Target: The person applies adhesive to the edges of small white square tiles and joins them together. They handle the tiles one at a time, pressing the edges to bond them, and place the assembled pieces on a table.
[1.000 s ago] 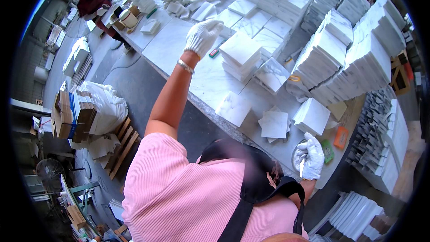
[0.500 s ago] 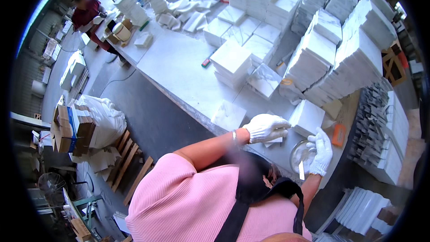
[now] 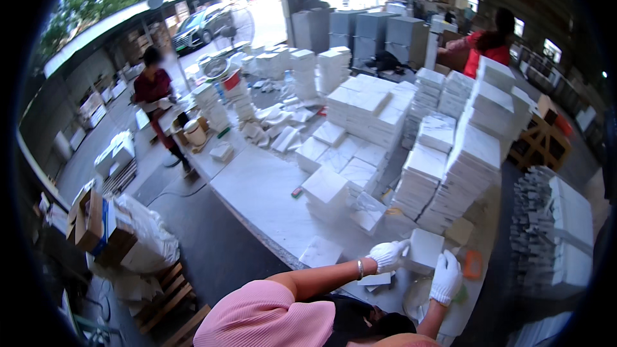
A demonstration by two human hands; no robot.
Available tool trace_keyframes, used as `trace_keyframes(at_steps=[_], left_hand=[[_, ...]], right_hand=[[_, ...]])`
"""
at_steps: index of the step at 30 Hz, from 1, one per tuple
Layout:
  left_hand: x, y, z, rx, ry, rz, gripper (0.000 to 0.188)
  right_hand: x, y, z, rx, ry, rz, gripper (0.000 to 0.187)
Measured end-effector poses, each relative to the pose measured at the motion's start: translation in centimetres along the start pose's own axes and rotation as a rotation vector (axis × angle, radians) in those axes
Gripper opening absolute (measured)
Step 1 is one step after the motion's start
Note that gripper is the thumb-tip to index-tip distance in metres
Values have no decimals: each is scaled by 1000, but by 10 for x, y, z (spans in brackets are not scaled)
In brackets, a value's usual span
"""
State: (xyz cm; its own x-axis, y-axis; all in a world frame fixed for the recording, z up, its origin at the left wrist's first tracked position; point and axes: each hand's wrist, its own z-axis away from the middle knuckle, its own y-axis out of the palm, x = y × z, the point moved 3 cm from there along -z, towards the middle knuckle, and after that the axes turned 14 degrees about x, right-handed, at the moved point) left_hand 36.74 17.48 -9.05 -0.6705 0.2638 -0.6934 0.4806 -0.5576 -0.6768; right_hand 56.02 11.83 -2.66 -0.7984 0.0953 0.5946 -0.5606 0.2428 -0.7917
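Observation:
A short stack of white marble tiles (image 3: 427, 247) stands near the table's front edge, between my two gloved hands. My left hand (image 3: 387, 256), in a white knit glove, is at the stack's left side with its fingers stretched toward it. On the stack's right side, my right hand (image 3: 446, 278) has its fingers extended up along the near corner. Whether either hand presses on the tiles cannot be made out. Below my left wrist lie some small white pieces (image 3: 375, 280). A round, clear-looking dish (image 3: 416, 297) lies beside my right wrist, partly hidden. An orange block (image 3: 473, 265) sits right of my right hand.
Tall stacks of marble tiles (image 3: 450, 173) crowd the table's right side, with more piles (image 3: 363, 115) behind. A single tile (image 3: 321, 252) lies to my left. Bundled strips (image 3: 546, 231) stand off the right edge. One person (image 3: 153, 93) stands far left, another (image 3: 482, 48) far right.
My view has tilted up, showing more of the yard and background. Both hands have come in closer to the tile stack, one on each side.

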Motion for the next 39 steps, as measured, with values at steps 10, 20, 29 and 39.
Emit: trace_keyframes(at_steps=[10, 20, 29, 39], left_hand=[[-37, -29, 11, 18, 16, 20, 52], [-24, -25, 6, -23, 73, 1, 30], [-22, -27, 11, 21, 58, 59, 36], [-25, -34, 13, 114, 9, 301, 62]], right_hand=[[-6, 24, -1, 128, -19, 216, 43], [4, 27, 12, 65, -154, 186, 34], [2, 22, 26, 107, -114, 35, 36], [-13, 17, 28, 321, 125, -227, 54]])
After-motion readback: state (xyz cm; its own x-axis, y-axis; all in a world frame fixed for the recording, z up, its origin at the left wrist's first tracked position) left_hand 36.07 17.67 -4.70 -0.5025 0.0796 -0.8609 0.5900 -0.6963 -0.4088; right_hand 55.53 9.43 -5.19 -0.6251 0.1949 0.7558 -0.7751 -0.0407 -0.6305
